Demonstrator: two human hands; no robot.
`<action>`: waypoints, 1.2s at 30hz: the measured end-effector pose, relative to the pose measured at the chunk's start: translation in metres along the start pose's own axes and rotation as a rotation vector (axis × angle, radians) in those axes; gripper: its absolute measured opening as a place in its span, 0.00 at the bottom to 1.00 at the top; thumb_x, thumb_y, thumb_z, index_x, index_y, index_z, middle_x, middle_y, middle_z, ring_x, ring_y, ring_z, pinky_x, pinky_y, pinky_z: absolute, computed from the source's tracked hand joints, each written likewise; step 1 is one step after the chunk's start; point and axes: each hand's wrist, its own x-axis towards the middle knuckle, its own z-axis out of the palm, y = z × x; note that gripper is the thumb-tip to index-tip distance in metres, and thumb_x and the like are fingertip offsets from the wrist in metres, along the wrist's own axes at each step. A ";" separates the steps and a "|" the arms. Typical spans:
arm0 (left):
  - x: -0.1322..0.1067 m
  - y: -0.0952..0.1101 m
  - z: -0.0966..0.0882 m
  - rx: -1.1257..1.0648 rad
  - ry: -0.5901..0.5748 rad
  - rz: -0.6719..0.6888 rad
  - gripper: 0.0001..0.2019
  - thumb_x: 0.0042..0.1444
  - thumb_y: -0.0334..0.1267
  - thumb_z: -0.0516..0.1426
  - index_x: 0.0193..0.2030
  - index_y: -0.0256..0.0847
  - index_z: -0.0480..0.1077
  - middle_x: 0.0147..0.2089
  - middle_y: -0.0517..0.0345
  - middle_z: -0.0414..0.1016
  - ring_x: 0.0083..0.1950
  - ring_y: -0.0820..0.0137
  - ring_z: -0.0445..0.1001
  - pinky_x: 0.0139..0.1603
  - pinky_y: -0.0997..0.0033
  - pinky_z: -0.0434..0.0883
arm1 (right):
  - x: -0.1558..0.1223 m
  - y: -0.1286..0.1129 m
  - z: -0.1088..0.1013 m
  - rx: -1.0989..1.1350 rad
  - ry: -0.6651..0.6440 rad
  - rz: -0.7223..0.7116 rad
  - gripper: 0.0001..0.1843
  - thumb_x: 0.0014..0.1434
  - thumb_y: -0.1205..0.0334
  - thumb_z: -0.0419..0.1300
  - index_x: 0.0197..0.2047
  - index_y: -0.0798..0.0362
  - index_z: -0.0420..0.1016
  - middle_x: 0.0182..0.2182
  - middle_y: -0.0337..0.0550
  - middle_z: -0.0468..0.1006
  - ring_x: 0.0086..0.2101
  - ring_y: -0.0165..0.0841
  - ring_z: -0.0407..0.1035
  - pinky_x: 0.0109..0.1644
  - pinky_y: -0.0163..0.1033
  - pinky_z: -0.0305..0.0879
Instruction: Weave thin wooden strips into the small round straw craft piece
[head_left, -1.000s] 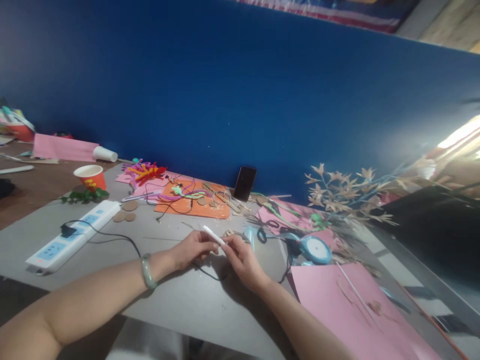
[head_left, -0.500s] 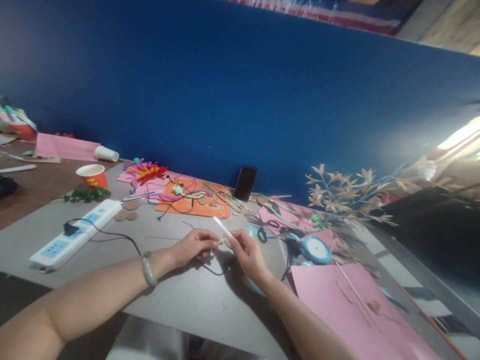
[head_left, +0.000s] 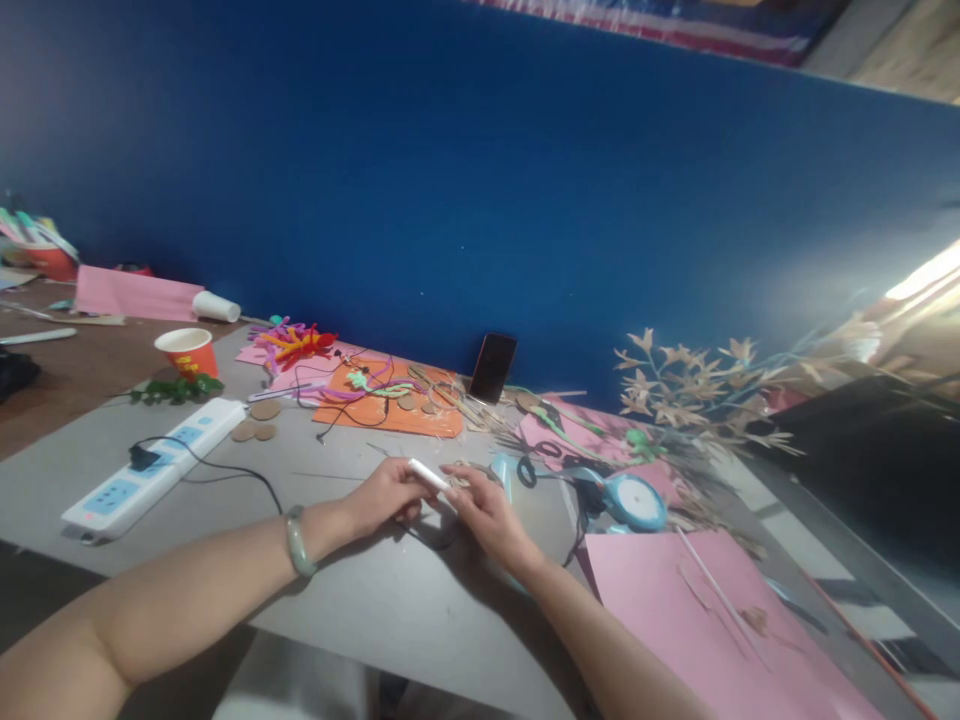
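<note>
On the grey table (head_left: 360, 600), my left hand (head_left: 390, 492) and right hand (head_left: 484, 512) both pinch one white stick (head_left: 427, 474); I judge steadiness matters next.

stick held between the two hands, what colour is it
White. The head view shows the stick best, held between the left hand and the right hand.

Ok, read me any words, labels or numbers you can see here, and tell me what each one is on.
No text here can be read.
Red cup: a yellow mark, too blurred to read.
Power strip: no legible label.
Phone: screen dark.
Banner at the top: stripes only, blurred.
Stick: plain white, no print visible.
</note>
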 end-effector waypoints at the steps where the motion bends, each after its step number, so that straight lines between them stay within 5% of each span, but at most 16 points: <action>1: -0.001 0.000 0.001 0.016 -0.009 0.009 0.10 0.48 0.40 0.58 0.31 0.33 0.70 0.16 0.66 0.62 0.15 0.81 0.55 0.15 0.80 0.54 | 0.000 0.000 0.001 -0.012 -0.012 -0.006 0.22 0.59 0.49 0.56 0.51 0.55 0.67 0.25 0.37 0.72 0.22 0.26 0.57 0.26 0.32 0.53; 7: 0.001 -0.003 -0.001 0.039 -0.012 0.022 0.11 0.48 0.39 0.58 0.35 0.33 0.72 0.15 0.66 0.60 0.15 0.80 0.56 0.15 0.80 0.54 | 0.000 -0.001 0.002 -0.012 -0.019 -0.007 0.17 0.60 0.50 0.55 0.43 0.53 0.74 0.25 0.39 0.72 0.22 0.27 0.60 0.23 0.32 0.56; 15: 0.004 -0.004 -0.004 0.081 0.016 -0.022 0.14 0.47 0.44 0.60 0.31 0.31 0.74 0.16 0.62 0.64 0.15 0.80 0.57 0.15 0.79 0.54 | 0.002 0.004 0.003 -0.038 0.035 -0.049 0.16 0.59 0.52 0.56 0.46 0.50 0.77 0.29 0.41 0.75 0.23 0.28 0.61 0.24 0.34 0.59; 24: 0.005 -0.001 -0.004 -0.004 -0.011 -0.050 0.16 0.44 0.45 0.63 0.34 0.32 0.72 0.29 0.53 0.74 0.18 0.82 0.60 0.17 0.80 0.55 | 0.000 -0.007 0.003 -0.087 0.186 -0.129 0.14 0.58 0.54 0.57 0.41 0.52 0.78 0.38 0.46 0.79 0.39 0.38 0.71 0.44 0.42 0.66; 29: 0.002 0.000 -0.002 -0.002 0.014 -0.054 0.17 0.43 0.46 0.63 0.31 0.33 0.70 0.29 0.52 0.75 0.18 0.82 0.60 0.18 0.80 0.56 | 0.004 0.001 -0.006 -0.110 0.292 -0.070 0.18 0.56 0.50 0.58 0.43 0.54 0.77 0.29 0.44 0.77 0.27 0.33 0.67 0.30 0.37 0.64; 36: 0.002 0.001 -0.002 -0.035 0.035 -0.024 0.16 0.44 0.45 0.63 0.31 0.34 0.69 0.30 0.53 0.75 0.17 0.82 0.59 0.17 0.79 0.54 | 0.010 0.010 -0.019 0.014 0.388 -0.014 0.19 0.58 0.47 0.55 0.42 0.54 0.71 0.16 0.31 0.61 0.17 0.27 0.54 0.20 0.33 0.51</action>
